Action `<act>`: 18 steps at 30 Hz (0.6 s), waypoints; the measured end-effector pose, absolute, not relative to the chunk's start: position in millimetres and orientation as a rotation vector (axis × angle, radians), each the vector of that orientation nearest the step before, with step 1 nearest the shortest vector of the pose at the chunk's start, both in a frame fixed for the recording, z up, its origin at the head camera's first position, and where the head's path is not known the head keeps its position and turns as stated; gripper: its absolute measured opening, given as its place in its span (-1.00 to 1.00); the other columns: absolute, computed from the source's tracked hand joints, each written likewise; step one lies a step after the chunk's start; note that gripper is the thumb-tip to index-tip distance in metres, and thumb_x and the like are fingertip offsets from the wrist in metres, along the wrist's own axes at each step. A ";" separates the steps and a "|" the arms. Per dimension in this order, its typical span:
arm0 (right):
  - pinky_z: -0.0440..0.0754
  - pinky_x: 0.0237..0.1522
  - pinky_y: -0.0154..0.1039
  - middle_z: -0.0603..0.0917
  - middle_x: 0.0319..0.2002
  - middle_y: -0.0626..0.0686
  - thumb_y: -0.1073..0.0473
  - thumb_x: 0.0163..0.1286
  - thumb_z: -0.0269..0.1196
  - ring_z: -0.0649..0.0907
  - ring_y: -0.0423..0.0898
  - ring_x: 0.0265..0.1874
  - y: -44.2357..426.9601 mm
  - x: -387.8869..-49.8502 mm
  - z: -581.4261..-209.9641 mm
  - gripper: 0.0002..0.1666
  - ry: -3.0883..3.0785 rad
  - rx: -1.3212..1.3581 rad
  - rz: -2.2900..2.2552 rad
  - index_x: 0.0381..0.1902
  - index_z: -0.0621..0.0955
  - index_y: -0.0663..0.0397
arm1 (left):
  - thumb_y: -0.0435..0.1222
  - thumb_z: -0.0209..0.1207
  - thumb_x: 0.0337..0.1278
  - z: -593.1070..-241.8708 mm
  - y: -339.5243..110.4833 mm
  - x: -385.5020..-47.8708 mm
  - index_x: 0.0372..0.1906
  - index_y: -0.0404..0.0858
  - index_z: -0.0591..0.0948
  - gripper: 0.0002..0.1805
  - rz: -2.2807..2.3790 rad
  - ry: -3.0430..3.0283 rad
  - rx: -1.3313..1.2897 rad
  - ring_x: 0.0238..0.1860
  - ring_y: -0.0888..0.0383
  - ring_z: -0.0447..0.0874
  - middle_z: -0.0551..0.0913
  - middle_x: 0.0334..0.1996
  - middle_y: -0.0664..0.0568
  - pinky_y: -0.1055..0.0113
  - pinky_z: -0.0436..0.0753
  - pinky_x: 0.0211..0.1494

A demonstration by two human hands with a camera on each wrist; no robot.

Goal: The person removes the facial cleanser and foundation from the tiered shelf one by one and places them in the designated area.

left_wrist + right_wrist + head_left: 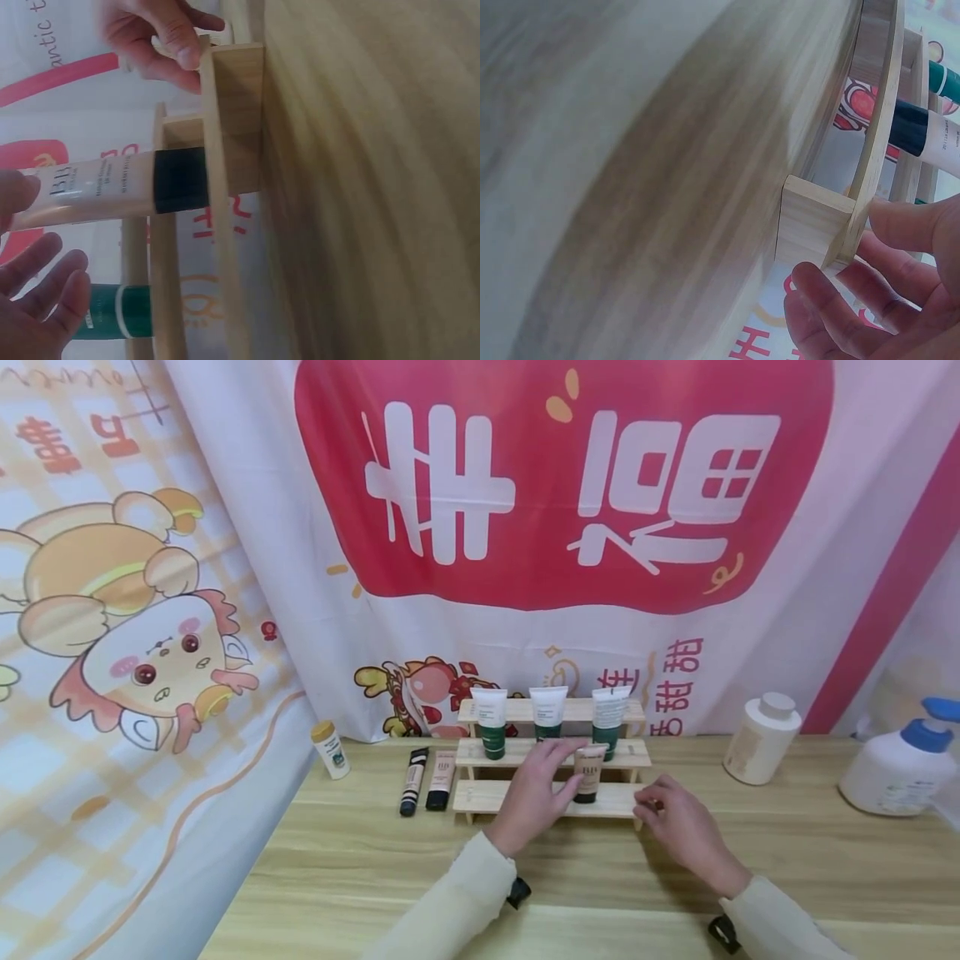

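A three-tier wooden display rack [480,793] stands on the table. On its lowest step a beige BB cream tube [588,770] stands upright on its black cap. My left hand [534,793] pinches this tube near its upper end; in the left wrist view the lower fingers [46,296] are spread off it. My right hand [678,822] grips the right end of the lowest step, with the thumb [904,225] on the board and other fingers curled near its underside. Several white-and-green tubes [491,720] stand on the step behind, one partly behind the left hand.
Left of the rack lie a dark striped tube [413,782] and another beige tube [441,781]. A small white bottle with a yellow cap [330,750] stands farther left. To the right are a white bottle [762,739] and a blue-topped pump bottle [898,768]. A printed cloth [525,647] hangs behind.
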State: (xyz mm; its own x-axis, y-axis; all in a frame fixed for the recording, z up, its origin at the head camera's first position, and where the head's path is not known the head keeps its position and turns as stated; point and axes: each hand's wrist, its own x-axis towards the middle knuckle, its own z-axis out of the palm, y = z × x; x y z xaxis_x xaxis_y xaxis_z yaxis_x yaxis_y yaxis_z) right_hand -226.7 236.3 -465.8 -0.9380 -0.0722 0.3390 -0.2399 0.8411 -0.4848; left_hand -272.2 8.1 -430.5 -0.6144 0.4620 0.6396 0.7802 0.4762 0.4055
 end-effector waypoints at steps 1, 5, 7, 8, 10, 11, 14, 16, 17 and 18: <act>0.59 -0.38 -0.16 0.55 -0.31 0.00 0.30 0.12 0.39 0.58 -0.09 -0.39 236.2 -226.7 -465.8 -0.80 -2.704 0.240 0.766 -0.25 0.68 0.22 | -0.26 0.25 0.16 -432.8 9.2 -272.1 0.28 0.06 0.40 -0.44 -0.971 -2.278 -1.025 0.07 0.24 0.45 0.50 0.06 0.15 0.39 0.47 0.10; 0.59 -0.38 -0.15 0.55 -0.31 0.00 0.31 0.12 0.39 0.58 -0.09 -0.39 235.6 -226.4 -465.7 -0.80 -2.698 0.247 0.759 -0.26 0.68 0.22 | -0.28 0.22 0.20 -441.0 14.0 -273.2 0.26 -0.01 0.40 -0.48 -1.021 -2.247 -1.013 -0.03 0.22 0.52 0.53 0.03 0.14 0.44 0.50 0.02; 0.58 -0.38 -0.16 0.55 -0.31 0.00 0.30 0.12 0.39 0.57 -0.10 -0.39 234.9 -226.4 -465.4 -0.79 -2.706 0.248 0.770 -0.25 0.68 0.22 | -0.30 0.20 0.22 -443.9 16.2 -273.9 0.23 -0.06 0.43 -0.53 -1.033 -2.226 -1.003 -0.11 0.23 0.54 0.54 -0.01 0.13 0.47 0.52 -0.06; 0.58 -0.37 -0.17 0.55 -0.30 0.01 0.30 0.12 0.39 0.57 -0.10 -0.38 234.6 -226.6 -465.4 -0.79 -2.708 0.248 0.774 -0.25 0.68 0.22 | -0.30 0.19 0.22 -445.0 17.1 -274.3 0.21 -0.07 0.44 -0.55 -1.037 -2.215 -0.999 -0.14 0.24 0.54 0.54 -0.03 0.13 0.49 0.52 -0.09; 0.58 -0.37 -0.18 0.55 -0.30 0.01 0.30 0.12 0.39 0.57 -0.10 -0.38 233.9 -226.6 -465.4 -0.79 -2.712 0.248 0.785 -0.24 0.68 0.22 | -0.32 0.19 0.23 -446.6 17.5 -274.6 0.19 -0.08 0.45 -0.57 -1.038 -2.196 -0.997 -0.16 0.28 0.52 0.53 -0.05 0.13 0.51 0.51 -0.11; 0.58 -0.38 -0.18 0.55 -0.31 0.00 0.30 0.12 0.39 0.57 -0.11 -0.38 233.7 -226.6 -465.5 -0.79 -2.715 0.247 0.788 -0.24 0.68 0.22 | -0.32 0.18 0.23 -447.3 16.9 -274.6 0.19 -0.07 0.45 -0.57 -1.035 -2.191 -0.996 -0.18 0.30 0.51 0.53 -0.07 0.14 0.53 0.50 -0.13; 0.58 -0.37 -0.17 0.54 -0.31 0.00 0.30 0.12 0.39 0.57 -0.10 -0.37 233.7 -226.2 -465.6 -0.78 -2.719 0.244 0.790 -0.24 0.67 0.22 | -0.33 0.19 0.22 -446.1 11.5 -273.6 0.19 -0.06 0.45 -0.56 -1.056 -2.172 -1.012 -0.20 0.34 0.48 0.53 -0.12 0.16 0.54 0.51 -0.17; 0.59 -0.37 -0.15 0.54 -0.31 0.00 0.31 0.12 0.38 0.58 -0.09 -0.37 234.0 -225.9 -465.5 -0.79 -2.716 0.242 0.782 -0.24 0.67 0.23 | -0.33 0.19 0.21 -442.5 4.9 -272.5 0.20 -0.07 0.46 -0.55 -1.080 -2.157 -1.023 -0.22 0.35 0.48 0.54 -0.15 0.16 0.52 0.52 -0.19; 0.59 -0.37 -0.14 0.54 -0.31 0.00 0.31 0.12 0.38 0.58 -0.08 -0.37 234.2 -226.1 -465.5 -0.79 -2.714 0.241 0.777 -0.24 0.67 0.23 | -0.34 0.20 0.21 -440.0 0.7 -271.9 0.20 -0.08 0.46 -0.55 -1.092 -2.149 -1.028 -0.21 0.35 0.49 0.55 -0.14 0.16 0.52 0.53 -0.19; 0.59 -0.36 -0.14 0.54 -0.31 0.00 0.31 0.13 0.38 0.58 -0.08 -0.37 234.4 -226.1 -465.4 -0.79 -2.710 0.240 0.771 -0.24 0.67 0.23 | -0.35 0.20 0.20 -437.2 -4.0 -271.4 0.19 -0.10 0.46 -0.56 -1.104 -2.137 -1.033 -0.21 0.34 0.50 0.56 -0.13 0.15 0.51 0.55 -0.18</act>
